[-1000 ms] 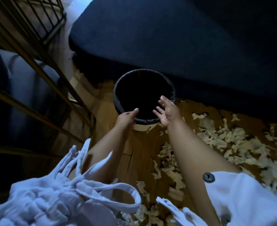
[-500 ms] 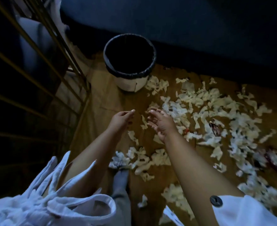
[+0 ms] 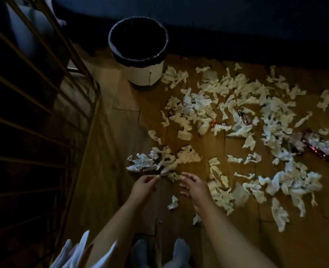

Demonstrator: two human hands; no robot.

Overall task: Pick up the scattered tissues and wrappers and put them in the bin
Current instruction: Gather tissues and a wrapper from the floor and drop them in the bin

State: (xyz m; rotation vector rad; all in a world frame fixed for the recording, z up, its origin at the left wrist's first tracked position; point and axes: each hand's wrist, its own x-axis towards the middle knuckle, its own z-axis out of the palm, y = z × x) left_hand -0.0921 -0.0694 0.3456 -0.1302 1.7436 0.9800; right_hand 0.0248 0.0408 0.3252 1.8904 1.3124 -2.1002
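A white bin with a black liner stands at the upper middle of the wooden floor. Several torn white tissues lie scattered to its right and in front of it. A red wrapper lies at the far right, and a smaller one sits among the tissues. My left hand and my right hand hover side by side just below a clump of crumpled tissues, fingers relaxed, holding nothing.
A metal railing runs down the left side. A dark blue bed or sofa edge spans the top behind the bin. My two socked feet stand at the bottom. One small tissue scrap lies between my forearms.
Both hands have drawn back from the bin's rim and come down toward the tissues near my feet. The view has tilted down, so the bin now sits farther away.
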